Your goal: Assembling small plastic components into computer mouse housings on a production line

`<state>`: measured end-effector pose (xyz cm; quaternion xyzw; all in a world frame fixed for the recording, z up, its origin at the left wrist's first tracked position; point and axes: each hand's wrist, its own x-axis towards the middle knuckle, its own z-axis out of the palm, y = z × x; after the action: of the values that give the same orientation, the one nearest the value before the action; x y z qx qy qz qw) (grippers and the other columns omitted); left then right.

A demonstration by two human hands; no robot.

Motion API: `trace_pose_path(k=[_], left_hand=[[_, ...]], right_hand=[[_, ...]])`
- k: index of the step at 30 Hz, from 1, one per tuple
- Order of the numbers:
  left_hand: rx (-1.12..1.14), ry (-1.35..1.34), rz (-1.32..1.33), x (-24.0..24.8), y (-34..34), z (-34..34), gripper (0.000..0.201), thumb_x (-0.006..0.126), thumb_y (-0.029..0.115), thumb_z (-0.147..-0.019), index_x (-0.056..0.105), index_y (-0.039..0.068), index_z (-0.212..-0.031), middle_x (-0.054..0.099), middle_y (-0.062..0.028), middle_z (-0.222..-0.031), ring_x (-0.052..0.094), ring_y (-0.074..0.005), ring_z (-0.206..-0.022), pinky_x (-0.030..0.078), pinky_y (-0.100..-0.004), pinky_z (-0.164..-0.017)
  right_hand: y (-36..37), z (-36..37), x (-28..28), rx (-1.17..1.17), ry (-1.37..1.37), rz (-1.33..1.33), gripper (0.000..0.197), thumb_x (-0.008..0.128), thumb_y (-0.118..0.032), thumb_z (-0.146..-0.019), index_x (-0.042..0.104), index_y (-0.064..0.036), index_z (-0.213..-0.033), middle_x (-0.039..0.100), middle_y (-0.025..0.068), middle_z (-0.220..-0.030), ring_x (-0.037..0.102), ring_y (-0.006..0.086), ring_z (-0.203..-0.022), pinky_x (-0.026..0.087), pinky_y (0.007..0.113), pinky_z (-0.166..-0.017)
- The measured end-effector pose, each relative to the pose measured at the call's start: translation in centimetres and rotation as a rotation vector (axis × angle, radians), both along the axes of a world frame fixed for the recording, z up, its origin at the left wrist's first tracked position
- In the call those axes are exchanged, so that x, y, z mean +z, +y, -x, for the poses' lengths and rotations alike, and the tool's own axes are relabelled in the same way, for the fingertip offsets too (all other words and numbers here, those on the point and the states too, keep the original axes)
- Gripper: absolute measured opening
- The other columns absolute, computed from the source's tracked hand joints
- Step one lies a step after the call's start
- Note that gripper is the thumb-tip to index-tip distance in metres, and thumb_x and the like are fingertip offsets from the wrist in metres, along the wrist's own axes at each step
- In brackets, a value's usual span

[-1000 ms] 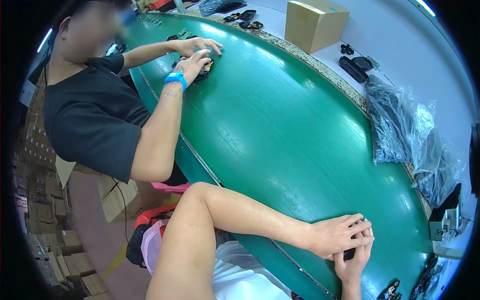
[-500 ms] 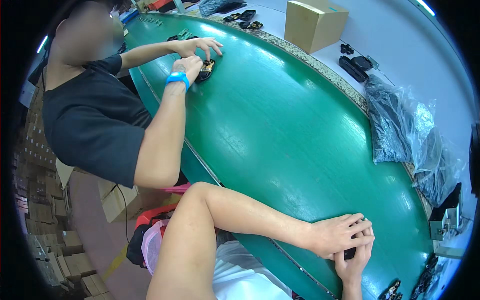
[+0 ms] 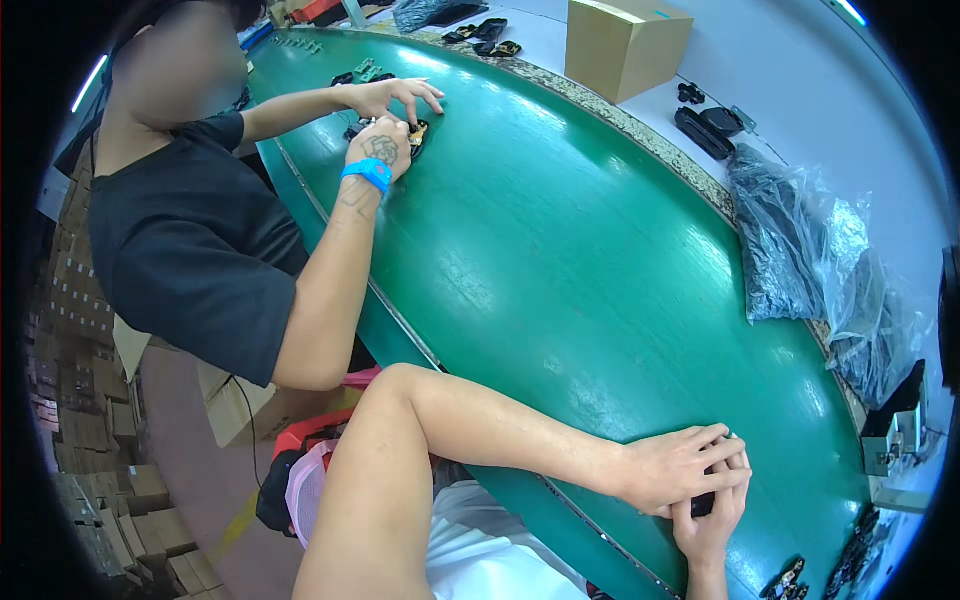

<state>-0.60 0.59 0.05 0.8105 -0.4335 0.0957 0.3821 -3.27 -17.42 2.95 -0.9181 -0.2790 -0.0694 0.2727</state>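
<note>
At the lower right of the green work surface (image 3: 560,270), both my hands are closed around a small black part (image 3: 703,505). My left hand (image 3: 672,470) reaches across and lies over it, fingers bent and overlapping those of my right hand (image 3: 712,527). From below, my right hand grips the part's side. Only a dark edge shows between the fingers, so its kind cannot be made out. Nearby, at the lower edge, lies a black piece with gold-coloured details (image 3: 787,578).
On the left a co-worker with a blue wristband (image 3: 368,174) handles a black-and-gold part (image 3: 418,134). Beyond the surface's speckled edge stand a cardboard box (image 3: 625,50), black cases (image 3: 705,132) and clear plastic bags of dark parts (image 3: 780,240). More black parts (image 3: 853,555) lie at the lower right.
My hands stay nearly still around the black part. The co-worker's wristbanded hand has turned and shifted slightly to the right over the part there.
</note>
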Motion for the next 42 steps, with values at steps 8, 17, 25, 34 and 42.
trace_pose_path(k=[8, 17, 25, 34, 42], left_hand=[[-0.12, 0.102, 0.061, 1.0, 0.8, -1.4, 0.082, 0.08, 0.021, -0.072, 0.046, 0.006, -0.145, 0.046, -0.0262, -0.144, 0.042, -0.0467, -0.138, 0.033, -0.0577, -0.119], [-0.069, 0.014, -0.069, 2.1, 0.9, -2.4, 0.09, 0.083, 0.012, -0.066, 0.047, 0.004, -0.147, 0.044, -0.0258, -0.151, 0.047, -0.0485, -0.136, 0.041, -0.058, -0.113], [-0.111, -0.018, 0.063, 2.0, 1.3, -2.0, 0.094, 0.086, 0.016, -0.069, 0.042, 0.005, -0.151, 0.041, -0.0274, -0.154, 0.046, -0.048, -0.138, 0.041, -0.0583, -0.113], [-0.101, 0.024, -0.122, 3.1, 1.7, -1.7, 0.103, 0.095, 0.028, -0.064, 0.043, 0.007, -0.151, 0.039, -0.0233, -0.157, 0.039, -0.0473, -0.143, 0.036, -0.056, -0.117], [-0.081, 0.013, -0.127, 2.7, -0.1, -2.0, 0.093, 0.093, 0.031, -0.065, 0.051, 0.008, -0.144, 0.04, -0.0219, -0.155, 0.037, -0.0479, -0.144, 0.036, -0.0571, -0.117]], right_hand=[[0.3, -1.0, 0.2, -0.009, -0.069, -0.122, 0.052, 0.08, -0.025, -0.071, 0.07, -0.0027, -0.117, 0.068, 0.0191, -0.124, 0.061, 0.0447, -0.124, 0.047, 0.056, -0.107], [1.1, -1.3, -1.1, -0.058, -0.124, -0.236, 0.054, 0.077, -0.029, -0.08, 0.065, -0.0016, -0.126, 0.061, 0.0172, -0.134, 0.054, 0.0432, -0.131, 0.047, 0.053, -0.104], [0.2, 0.3, 0.6, -0.074, -0.195, -0.32, 0.048, 0.077, -0.02, -0.081, 0.065, -0.0009, -0.124, 0.062, 0.0176, -0.133, 0.051, 0.0429, -0.136, 0.045, 0.054, -0.107], [-7.3, -1.8, 3.1, -0.544, -0.252, -0.217, 0.055, 0.082, -0.026, -0.078, 0.062, -0.0015, -0.123, 0.059, 0.0184, -0.132, 0.058, 0.0382, -0.123, 0.049, 0.046, -0.103], [-10.3, -4.4, 0.0, -0.672, -0.107, 0.006, 0.086, 0.087, -0.038, -0.077, 0.046, -0.0042, -0.146, 0.061, 0.019, -0.131, 0.059, 0.0383, -0.119, 0.049, 0.047, -0.102]])
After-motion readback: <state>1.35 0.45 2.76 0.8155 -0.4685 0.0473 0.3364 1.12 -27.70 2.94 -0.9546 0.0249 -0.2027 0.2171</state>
